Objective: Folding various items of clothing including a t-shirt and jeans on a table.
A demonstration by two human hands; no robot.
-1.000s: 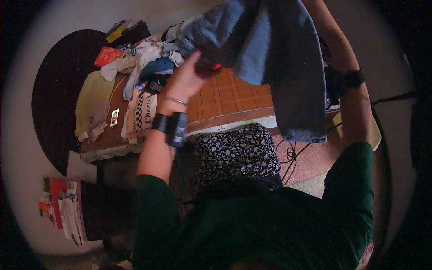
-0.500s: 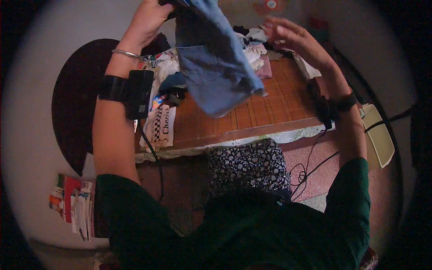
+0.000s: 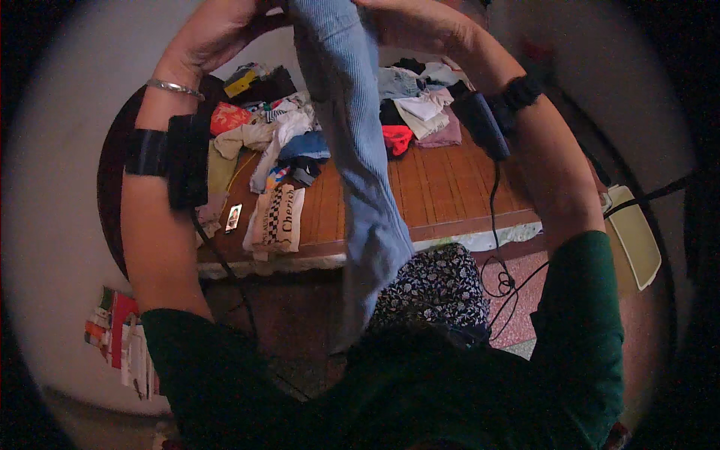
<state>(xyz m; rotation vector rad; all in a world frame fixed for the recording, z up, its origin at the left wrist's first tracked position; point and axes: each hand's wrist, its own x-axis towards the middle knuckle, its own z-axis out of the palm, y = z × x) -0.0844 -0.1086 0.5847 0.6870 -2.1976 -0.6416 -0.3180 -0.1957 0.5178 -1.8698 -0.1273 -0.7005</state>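
A long blue ribbed denim garment hangs between my raised arms, its lower end dangling past the table's front edge to my lap. At the upper rim my left hand grips its top from the left side. My right hand meets the garment's top from the right. The fingertips of both hands are cut off or hidden by the cloth. Below, a folded cream garment with a checkered print lies near the table's front edge, beside a lit phone.
Piled clothes cover the left of the brown table; another heap lies at the back. A dark round-backed chair stands left. At right are a pale yellow tray and loose black cables.
My right hand has moved left from the open air to the garment's top. The garment now hangs longer and lower, and my left arm has shifted left.
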